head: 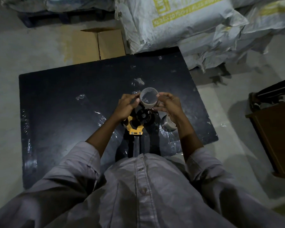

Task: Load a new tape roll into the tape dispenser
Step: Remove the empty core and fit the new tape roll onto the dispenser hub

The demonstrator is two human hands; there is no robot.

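Note:
I hold a grey cardboard tape core (148, 98) above the black table (59, 102), between both hands. My left hand (126, 105) pinches its left rim and my right hand (169, 104) grips its right side. Just below it lies the yellow and black tape dispenser (136, 122), its black round hub facing up and its handle pointing toward me. A second tape roll (169, 123) rests on the table to the right of the dispenser, partly hidden by my right wrist.
Scraps of clear tape (99, 115) are stuck on the table top. A cardboard box (97, 45) stands behind the table, large white sacks (187, 25) at the back right, and a brown wooden cabinet (275, 135) at the right.

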